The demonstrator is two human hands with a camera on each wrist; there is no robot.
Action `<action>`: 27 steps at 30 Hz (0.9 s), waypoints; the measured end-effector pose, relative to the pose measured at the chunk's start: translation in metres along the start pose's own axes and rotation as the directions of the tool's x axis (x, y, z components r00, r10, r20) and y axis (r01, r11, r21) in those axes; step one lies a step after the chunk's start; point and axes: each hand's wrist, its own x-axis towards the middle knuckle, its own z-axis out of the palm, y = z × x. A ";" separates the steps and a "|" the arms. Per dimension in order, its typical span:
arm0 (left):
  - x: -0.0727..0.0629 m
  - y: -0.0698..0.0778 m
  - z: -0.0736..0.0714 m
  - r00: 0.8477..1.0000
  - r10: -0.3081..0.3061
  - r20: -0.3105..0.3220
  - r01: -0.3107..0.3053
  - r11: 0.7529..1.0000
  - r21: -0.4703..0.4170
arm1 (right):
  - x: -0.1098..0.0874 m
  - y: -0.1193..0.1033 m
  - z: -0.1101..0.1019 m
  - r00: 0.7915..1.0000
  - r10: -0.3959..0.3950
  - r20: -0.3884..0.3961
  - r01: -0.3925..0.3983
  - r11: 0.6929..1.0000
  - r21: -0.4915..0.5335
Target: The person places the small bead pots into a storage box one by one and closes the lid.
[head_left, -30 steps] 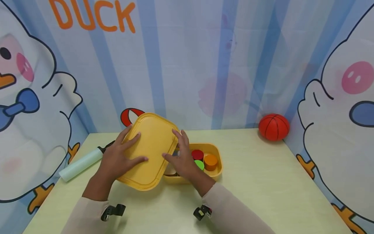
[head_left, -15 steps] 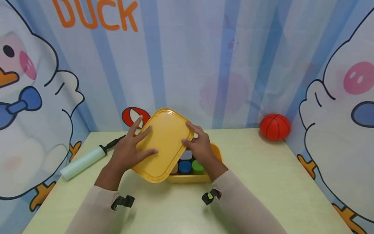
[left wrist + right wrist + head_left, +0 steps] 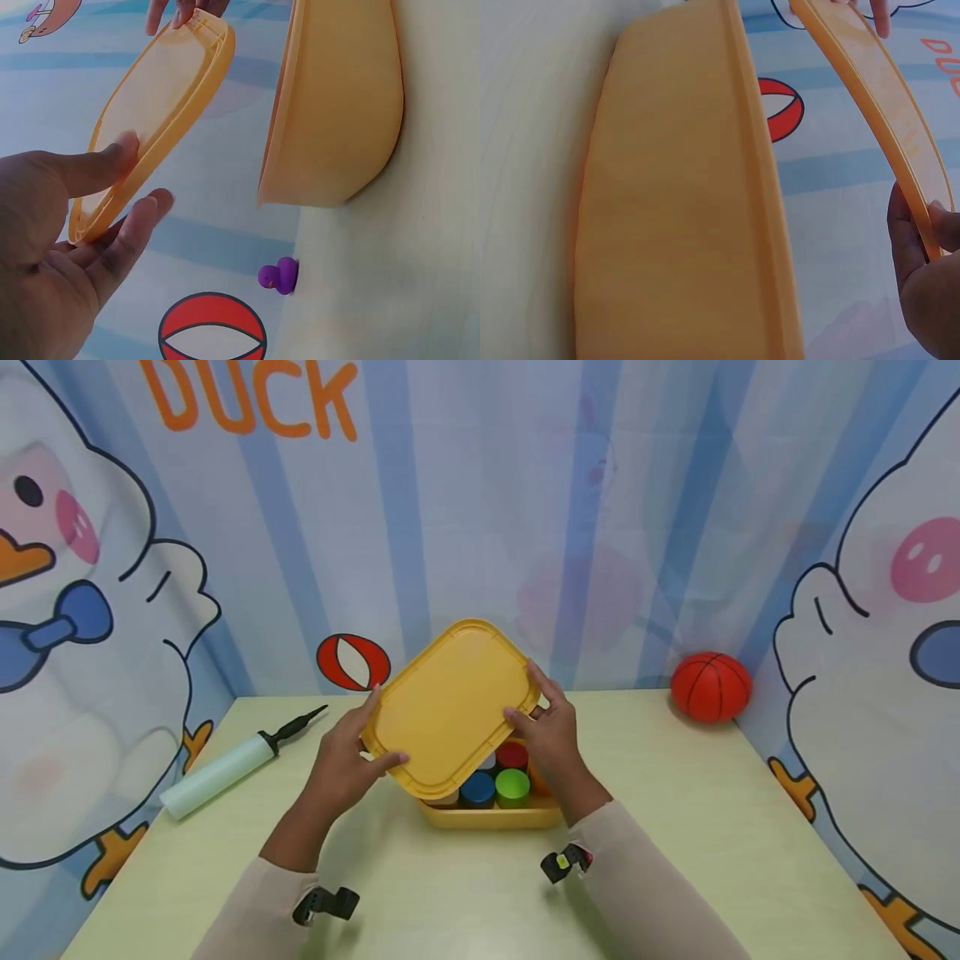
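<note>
Holding the yellow lid [image 3: 450, 706] pinched at opposite edges in your left hand [image 3: 341, 764] and right hand [image 3: 551, 739], you level it squarely above the yellow box [image 3: 495, 814] before lowering.

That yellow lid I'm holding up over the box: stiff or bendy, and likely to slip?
The yellow lid looks thin and probably light. Its edge shows a slight bow in the right wrist view, so likely a bit flexible. The left hand and right hand pinch only its smooth rim, so it may slip.

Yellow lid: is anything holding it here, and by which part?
Yes. Both hands hold the yellow lid by opposite edges: the left hand at its near-left rim, the right hand at its right rim, above the yellow box.
</note>
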 end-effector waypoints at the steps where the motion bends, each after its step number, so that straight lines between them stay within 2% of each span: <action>1: 0.001 0.001 0.002 1.000 0.008 -0.009 -0.008 1.000 0.012 | 0.000 0.000 -0.001 1.000 0.003 0.009 -0.003 1.000 -0.030; 3: 0.004 0.003 0.004 0.999 0.026 -0.031 -0.025 0.999 0.044 | 0.000 -0.002 -0.004 0.999 0.007 0.032 -0.004 0.995 -0.104; 5: 0.007 0.005 0.005 0.996 0.062 -0.060 -0.057 0.995 0.080 | 0.001 -0.003 -0.006 0.999 -0.010 0.050 0.020 0.976 -0.217; 7: 0.010 0.009 0.004 0.991 0.098 -0.092 -0.088 0.990 0.112 | 0.002 -0.006 -0.008 0.997 -0.046 0.057 0.063 0.937 -0.344; 10: 0.014 0.017 0.003 0.982 0.133 -0.134 -0.112 0.982 0.155 | 0.003 -0.011 -0.012 0.993 -0.107 0.057 0.121 0.856 -0.503; 12: 0.015 0.023 0.003 0.977 0.139 -0.160 -0.109 0.978 0.180 | 0.003 -0.015 -0.013 0.992 -0.116 0.053 0.126 0.828 -0.547; 13: 0.015 0.025 0.003 0.975 0.139 -0.171 -0.106 0.976 0.191 | 0.002 -0.016 -0.013 0.994 -0.101 0.051 0.112 0.825 -0.553; 19: 0.014 0.035 0.010 0.957 0.173 -0.233 -0.119 0.966 0.227 | -0.003 -0.025 -0.013 0.998 0.055 0.019 -0.040 0.883 -0.467; 23: 0.011 0.039 0.013 0.949 0.211 -0.233 -0.163 0.964 0.210 | -0.006 -0.030 -0.015 0.998 0.068 -0.002 -0.064 0.930 -0.362; 27: 0.011 0.041 0.015 0.943 0.268 -0.198 -0.244 0.960 0.137 | -0.007 -0.036 -0.020 0.996 0.084 -0.031 -0.089 0.972 -0.218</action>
